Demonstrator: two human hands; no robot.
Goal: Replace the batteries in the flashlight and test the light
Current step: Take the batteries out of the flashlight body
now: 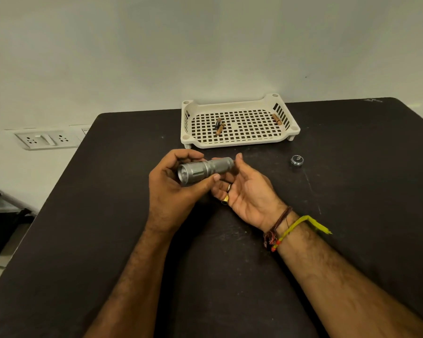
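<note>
A silver flashlight [203,169] lies sideways above the black table, lens end to the left. My left hand [174,189] is wrapped around its head, thumb underneath. My right hand [244,189] is palm up beside and below the flashlight's tail end, fingers spread, one fingertip touching the tail. The flashlight's tail cap [297,160] sits alone on the table to the right. Two batteries [219,126] lie together in the left part of a cream perforated tray [239,142]. A third battery [277,119] lies near the tray's right wall.
The tray stands at the back of the black table [108,215], against a white wall. Wall sockets [45,140] are at the left beyond the table edge. A dark chair frame [0,215] stands at the far left.
</note>
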